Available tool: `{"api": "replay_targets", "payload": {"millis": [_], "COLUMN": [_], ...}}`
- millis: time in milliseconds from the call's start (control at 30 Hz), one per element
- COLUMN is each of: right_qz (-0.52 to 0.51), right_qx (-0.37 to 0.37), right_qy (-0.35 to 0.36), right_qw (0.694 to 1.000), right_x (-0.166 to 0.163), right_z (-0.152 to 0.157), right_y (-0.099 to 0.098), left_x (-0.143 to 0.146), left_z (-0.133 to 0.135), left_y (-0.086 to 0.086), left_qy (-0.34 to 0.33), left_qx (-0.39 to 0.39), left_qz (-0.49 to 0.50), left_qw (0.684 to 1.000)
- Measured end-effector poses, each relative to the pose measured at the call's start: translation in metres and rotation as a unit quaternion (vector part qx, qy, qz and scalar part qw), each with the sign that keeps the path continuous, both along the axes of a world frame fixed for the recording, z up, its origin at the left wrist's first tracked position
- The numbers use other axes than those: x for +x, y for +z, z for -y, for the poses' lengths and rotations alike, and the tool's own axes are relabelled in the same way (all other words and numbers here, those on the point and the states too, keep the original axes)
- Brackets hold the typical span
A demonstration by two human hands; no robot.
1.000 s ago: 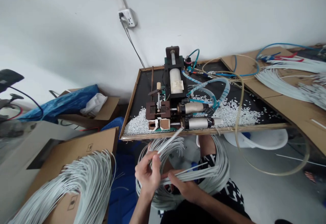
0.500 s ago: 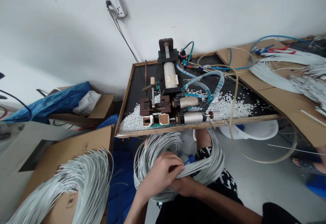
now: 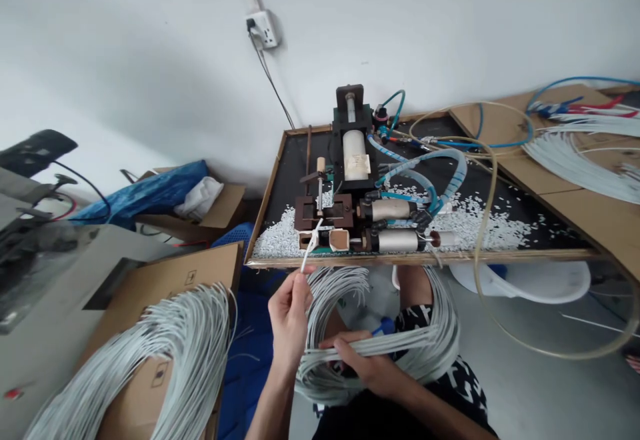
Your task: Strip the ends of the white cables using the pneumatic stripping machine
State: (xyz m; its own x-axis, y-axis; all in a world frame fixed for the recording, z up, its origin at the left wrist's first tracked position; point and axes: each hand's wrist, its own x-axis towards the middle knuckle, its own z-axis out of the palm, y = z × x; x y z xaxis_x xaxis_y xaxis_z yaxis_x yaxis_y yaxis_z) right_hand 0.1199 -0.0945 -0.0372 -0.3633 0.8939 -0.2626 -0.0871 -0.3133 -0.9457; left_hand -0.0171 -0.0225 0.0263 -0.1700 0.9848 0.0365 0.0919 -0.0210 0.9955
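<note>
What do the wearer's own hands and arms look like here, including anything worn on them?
The left hand and right hand are ungloved, with no watch visible. Both forearms show bare, without sleeves. The clothing nearby includes a black garment and black legwear with white markings.

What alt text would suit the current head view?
A person's left hand holds a thin white cable up to a brown, black and silver metal machine; the right hand grips coiled grey cables. White scraps litter the black, wood-rimmed table.
</note>
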Motion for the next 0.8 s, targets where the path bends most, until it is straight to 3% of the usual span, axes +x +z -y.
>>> {"api": "replay_targets", "payload": {"millis": [233,800], "right_qz": [0.008,-0.025], "right_qx": [-0.003,-0.025], "right_qy": [-0.008,-0.029], "right_qw": [1.0,0.999], "right_x": [-0.005,-0.007], "right_z": [0.006,0.005], "right_y": [-0.009,-0.016], "left_x": [0.011,0.018], "left_z": [-0.008,-0.017], "left_y": [-0.007,-0.011], "left_qy": [-0.006,0.026], "left_qx": [-0.005,-0.031], "left_qz": [-0.118,-0.074], "left_qw": [0.993,0.996]}}
